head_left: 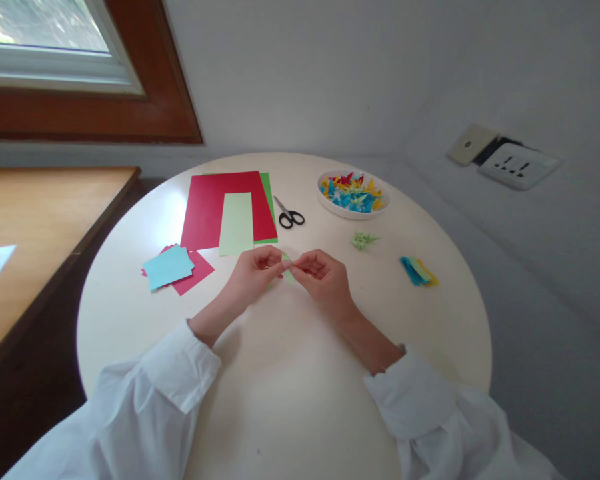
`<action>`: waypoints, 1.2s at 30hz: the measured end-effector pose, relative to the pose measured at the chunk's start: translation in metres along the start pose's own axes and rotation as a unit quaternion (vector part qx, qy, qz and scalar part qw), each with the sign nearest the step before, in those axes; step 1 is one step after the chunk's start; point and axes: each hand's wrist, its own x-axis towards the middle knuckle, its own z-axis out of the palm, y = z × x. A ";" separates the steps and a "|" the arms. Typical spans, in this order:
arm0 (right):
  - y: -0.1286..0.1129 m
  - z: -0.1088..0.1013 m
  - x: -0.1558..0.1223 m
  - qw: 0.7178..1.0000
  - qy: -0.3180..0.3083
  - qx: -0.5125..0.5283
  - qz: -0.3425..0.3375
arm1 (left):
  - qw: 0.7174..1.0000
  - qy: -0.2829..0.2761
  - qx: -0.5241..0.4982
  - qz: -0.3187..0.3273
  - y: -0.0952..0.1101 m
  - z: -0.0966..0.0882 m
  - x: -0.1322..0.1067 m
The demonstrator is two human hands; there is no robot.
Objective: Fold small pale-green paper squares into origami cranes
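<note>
My left hand (255, 272) and my right hand (320, 275) meet over the middle of the round white table (280, 373). Both pinch a small pale green folded paper (287, 265) between their fingertips. A finished pale green folded paper figure (363, 239) lies on the table to the right of my hands. White sleeves cover both forearms.
Large red, green and pale green sheets (230, 210) lie beyond my hands, with small light blue and red squares (173, 267) to the left. Black scissors (290, 215) lie by a white bowl (353, 208) of colourful folded figures. Small coloured squares (419, 271) sit at right. A wall socket (517, 165) is at right.
</note>
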 end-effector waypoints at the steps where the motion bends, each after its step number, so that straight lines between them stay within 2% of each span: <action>1: 0.000 0.000 0.000 1.000 -0.001 0.004 0.005 | 1.000 0.001 -0.006 -0.006 0.000 0.000 0.000; 6: 0.003 0.002 0.001 0.999 -0.012 0.026 0.041 | 0.999 0.019 -0.025 -0.023 0.001 0.002 -0.001; 12: 0.005 0.002 0.002 0.994 -0.092 -0.006 0.050 | 0.994 0.024 -0.103 -0.008 0.001 0.003 0.000; 19: 0.007 0.000 0.002 0.993 -0.105 -0.042 0.026 | 0.995 0.014 -0.097 0.001 -0.001 0.003 0.000; 23: 0.007 -0.001 0.002 0.993 -0.100 -0.063 0.014 | 0.998 0.026 -0.054 0.000 -0.002 0.001 0.001; 28: 0.005 -0.002 0.003 0.995 -0.072 -0.065 0.020 | 0.998 0.068 -0.011 -0.010 -0.007 -0.001 0.003; 32: 0.004 -0.002 0.003 0.995 -0.074 -0.066 0.027 | 0.996 0.086 -0.018 -0.003 -0.008 0.000 0.004; 36: 0.003 -0.002 0.002 0.993 -0.075 -0.086 0.021 | 0.996 0.078 -0.030 -0.006 -0.009 0.001 0.004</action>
